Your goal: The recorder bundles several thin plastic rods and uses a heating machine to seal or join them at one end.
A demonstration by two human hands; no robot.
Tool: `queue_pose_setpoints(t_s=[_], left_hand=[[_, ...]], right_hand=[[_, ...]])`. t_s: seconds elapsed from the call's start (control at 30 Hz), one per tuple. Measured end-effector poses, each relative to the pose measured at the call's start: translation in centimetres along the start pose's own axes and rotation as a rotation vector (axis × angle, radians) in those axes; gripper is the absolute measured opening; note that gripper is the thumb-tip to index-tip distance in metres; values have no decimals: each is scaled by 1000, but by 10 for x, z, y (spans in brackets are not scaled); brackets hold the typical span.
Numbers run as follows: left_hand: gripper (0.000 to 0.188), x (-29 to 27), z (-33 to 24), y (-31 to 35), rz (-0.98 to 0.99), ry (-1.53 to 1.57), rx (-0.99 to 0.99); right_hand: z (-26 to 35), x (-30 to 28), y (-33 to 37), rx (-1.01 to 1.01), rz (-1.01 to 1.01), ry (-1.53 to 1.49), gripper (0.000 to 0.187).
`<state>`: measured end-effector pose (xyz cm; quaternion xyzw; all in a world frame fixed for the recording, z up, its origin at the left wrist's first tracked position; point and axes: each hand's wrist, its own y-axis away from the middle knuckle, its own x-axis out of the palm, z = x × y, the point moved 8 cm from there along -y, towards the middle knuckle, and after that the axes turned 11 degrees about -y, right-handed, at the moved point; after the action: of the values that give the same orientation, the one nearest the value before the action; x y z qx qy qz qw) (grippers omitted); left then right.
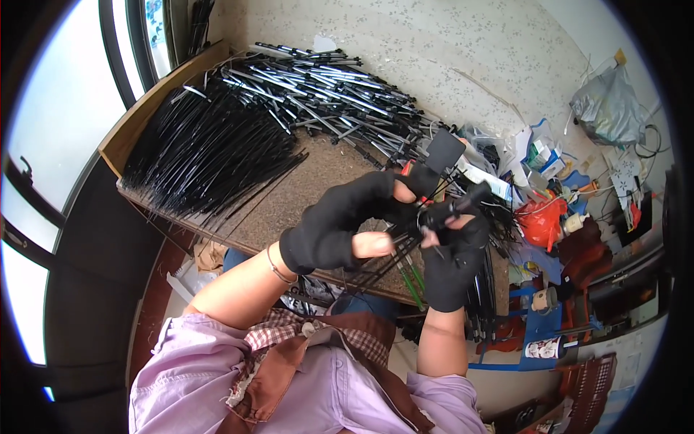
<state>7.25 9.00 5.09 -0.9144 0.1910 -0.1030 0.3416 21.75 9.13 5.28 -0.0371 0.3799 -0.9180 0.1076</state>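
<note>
Both my hands wear black fingerless gloves and meet above the near edge of a brown speckled table. My left hand grips a bundle of thin black rods that slants down toward my lap. My right hand pinches a small black piece on the same bundle, right beside my left thumb. A flat black square part sticks up just behind my fingers.
A big fan of thin black rods lies on the table's left half, with a heap of black and silver rod assemblies behind it. At the right are plastic bags, a red bag, small bottles and blue shelving. Windows run along the left.
</note>
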Motion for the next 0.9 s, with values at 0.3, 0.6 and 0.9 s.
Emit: queue_pose_setpoints(t_s=[0.3, 0.6, 0.9], left_hand=[[76, -4, -19, 4, -102, -295, 156], [48, -15, 4, 1, -32, -671, -37], [39, -21, 10, 2, -205, -344, 14]], right_hand=[[6, 2, -6, -84, -265, 388, 25], [-1, 18, -12, 155, -251, 102, 12], [-17, 17, -9, 157, -91, 148, 17]])
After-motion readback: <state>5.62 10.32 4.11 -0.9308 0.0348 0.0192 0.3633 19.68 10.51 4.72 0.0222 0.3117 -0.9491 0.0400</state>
